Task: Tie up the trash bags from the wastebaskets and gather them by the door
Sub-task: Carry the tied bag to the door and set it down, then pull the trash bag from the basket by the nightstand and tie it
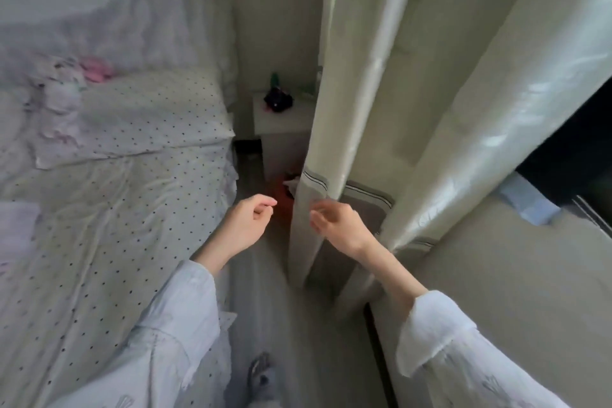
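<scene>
Both hands empty, fingers loosely curled: left hand (246,222), right hand (334,222) at the curtain (308,209). Sweep it aside (bin (284,190) probably just beyond), then reach.

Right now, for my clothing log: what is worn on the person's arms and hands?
Both arms wear loose, pale blue-white fabric sleeves with wide cuffs, ending short of the wrists. The left hand and right hand are bare: no gloves, rings or watch visible.
</scene>
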Motion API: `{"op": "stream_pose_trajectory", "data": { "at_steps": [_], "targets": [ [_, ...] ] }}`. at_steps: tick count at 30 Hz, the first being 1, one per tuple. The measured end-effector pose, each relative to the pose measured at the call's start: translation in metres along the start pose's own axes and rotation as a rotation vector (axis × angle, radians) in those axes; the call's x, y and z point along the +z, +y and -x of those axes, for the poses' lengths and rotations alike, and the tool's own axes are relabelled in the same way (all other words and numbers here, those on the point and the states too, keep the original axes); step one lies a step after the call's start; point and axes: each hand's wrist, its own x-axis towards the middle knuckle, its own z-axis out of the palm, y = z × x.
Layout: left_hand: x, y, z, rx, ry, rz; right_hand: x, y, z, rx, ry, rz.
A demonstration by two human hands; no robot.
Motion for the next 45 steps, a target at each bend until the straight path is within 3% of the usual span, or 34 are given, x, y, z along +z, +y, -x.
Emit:
{"op": "stream_pose_trajectory", "data": {
  "at_steps": [5, 12, 17, 22, 28, 34, 40, 45],
  "targets": [
    [-0.065, -0.031, -0.113, -0.070, 0.009, 0.016, 0.027, -0.044, -0.131, 0.032, -0.085, -0.046],
    [-0.092, -0.073, -0.252, -0.167, 0.002, 0.055, 0.064, -0.059, -0.311, 0.122, -0.079, -0.141],
    [-0.096, -0.117, -0.361, -0.215, 0.034, 0.009, 0.091, -0.045, -0.427, 0.189, -0.053, -0.187],
    [-0.081, -0.156, -0.438, -0.227, -0.058, 0.018, 0.114, -0.008, -0.505, 0.300, -0.045, -0.216],
    [-0.035, -0.214, -0.525, -0.245, -0.163, 0.036, 0.142, 0.076, -0.583, 0.372, -0.017, -0.050],
    [0.065, -0.304, -0.582, -0.241, -0.221, 0.065, 0.168, 0.178, -0.636, 0.414, 0.020, 0.057],
    [0.169, -0.373, -0.644, -0.043, -0.184, 0.130, 0.187, 0.288, -0.693, 0.277, -0.037, 0.251],
    [0.237, -0.429, -0.696, 0.010, -0.125, 0.031, 0.196, 0.352, -0.730, 0.106, 0.037, 0.380]
  ]
}}
